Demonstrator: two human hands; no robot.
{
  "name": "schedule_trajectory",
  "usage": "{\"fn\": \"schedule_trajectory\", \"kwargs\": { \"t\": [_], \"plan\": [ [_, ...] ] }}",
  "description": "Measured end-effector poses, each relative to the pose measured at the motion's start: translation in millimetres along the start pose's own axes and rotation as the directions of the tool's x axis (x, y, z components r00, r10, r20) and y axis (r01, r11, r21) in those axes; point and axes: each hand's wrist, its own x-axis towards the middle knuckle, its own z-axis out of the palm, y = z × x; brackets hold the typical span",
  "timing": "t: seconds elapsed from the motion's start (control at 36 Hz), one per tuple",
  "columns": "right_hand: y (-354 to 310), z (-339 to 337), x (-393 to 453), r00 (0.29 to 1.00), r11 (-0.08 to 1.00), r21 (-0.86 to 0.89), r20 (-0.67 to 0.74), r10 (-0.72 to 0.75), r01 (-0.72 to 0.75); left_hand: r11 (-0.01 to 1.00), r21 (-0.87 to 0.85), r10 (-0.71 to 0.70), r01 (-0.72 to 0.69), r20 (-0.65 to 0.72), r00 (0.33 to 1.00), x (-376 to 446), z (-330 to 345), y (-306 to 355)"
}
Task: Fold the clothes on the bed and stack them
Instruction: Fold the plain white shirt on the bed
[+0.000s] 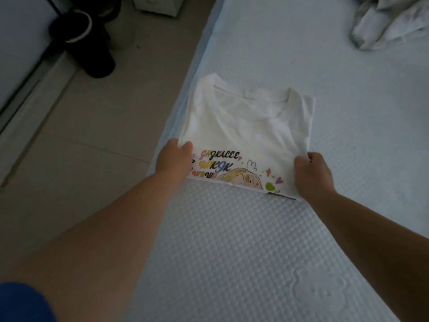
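Dim room, tiled floor on the left, pale textured bed filling the right. A white t-shirt with a colourful print lay folded into a rectangle near the bed's left edge, collar away from the person. The left hand pinched its near left corner; the right hand gripped the near right corner, fingers curled into the cloth. More unfolded clothes sat crumpled at the far right. Judged: final fold or placing of this shirt. The next move likely calls for both corners moving together, evenly.
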Motion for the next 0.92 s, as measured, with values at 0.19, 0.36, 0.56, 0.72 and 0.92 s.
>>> {"fn": "schedule_trajectory", "kwargs": {
  "t": [0.19, 0.36, 0.56, 0.72, 0.92],
  "plan": [
    [-8.9, -4.1, -7.9, 0.948, 0.950, -0.207, -0.168, -0.271, 0.235, 0.983, 0.134, 0.149, -0.125, -0.183, 0.972, -16.8, -7.3, -3.3],
    [-28.8, 14.7, 8.9, 0.826, 0.676, -0.509, 0.138, -0.546, 0.533, 0.679, 0.430, 0.604, -0.595, 0.134, 0.785, -8.9, 19.6, 31.8],
    [5.5, 33.2, 47.0, 0.835, 0.612, -0.571, 0.316, -0.451, 0.547, 0.628, 0.551, 0.461, -0.549, 0.306, 0.833, 25.8, 45.1, -0.5],
    [3.6, 30.0, 39.7, 0.844, 0.649, -0.545, 0.276, -0.459, 0.531, 0.638, 0.557, 0.401, -0.531, 0.348, 0.847, 21.2, 38.0, 10.0],
    [59.9, -14.7, -53.7, 0.868, 0.762, -0.418, 0.284, -0.408, 0.495, 0.750, 0.407, 0.443, -0.521, 0.275, 0.853, -59.8, 13.0, 0.3]
  ]
}}
